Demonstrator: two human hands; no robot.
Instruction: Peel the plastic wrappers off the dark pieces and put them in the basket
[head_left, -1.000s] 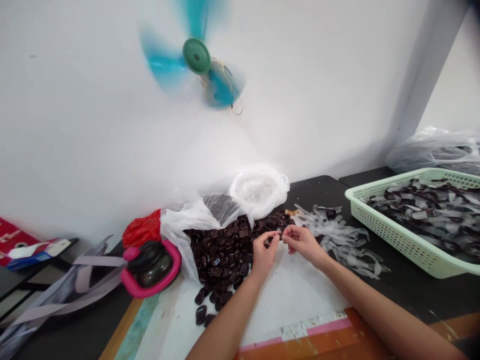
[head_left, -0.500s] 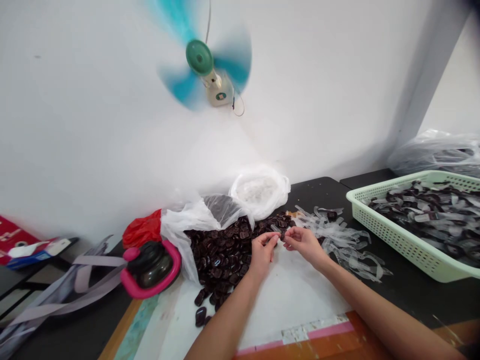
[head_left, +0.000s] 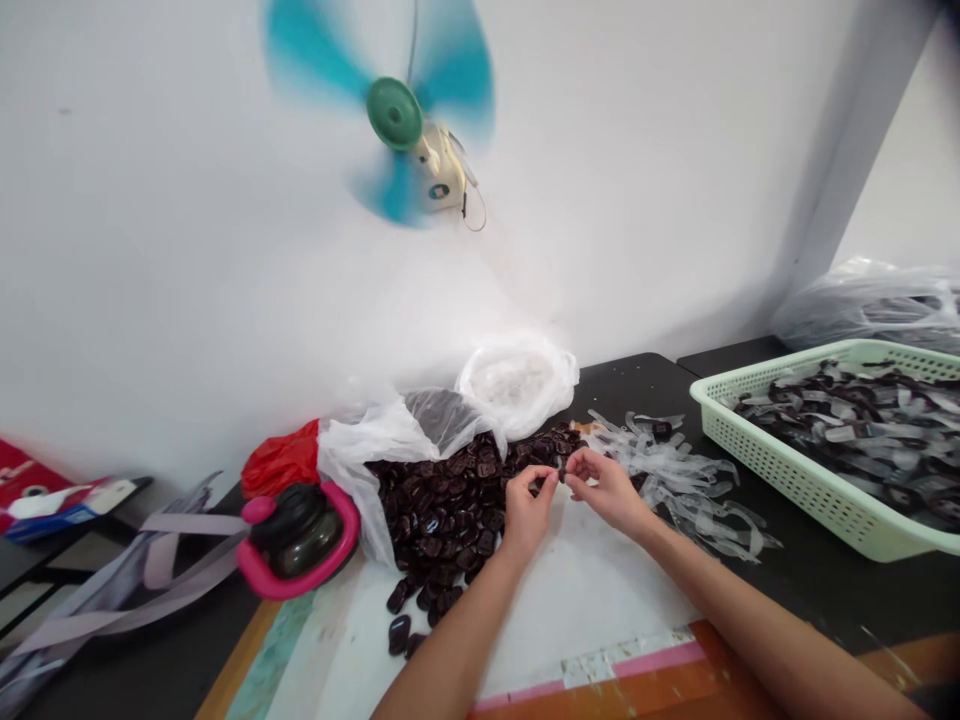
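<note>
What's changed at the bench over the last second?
Very little at the hands: the left hand and right hand stay in nearly the same place, their fingers still at a small dark piece, with no clear grasp or release. The wall fan has turned, showing more of its cream housing. The pile of dark pieces, clear strips and pale green basket stayed put.

From here I see a black tabletop (head_left: 630,385) carrying a white sheet (head_left: 577,590) at lower center, a heap of dark glossy pieces (head_left: 442,520) left of it, clear plastic strips (head_left: 682,480) center right, and a mint-green plastic basket (head_left: 757,470) at far right.
</note>
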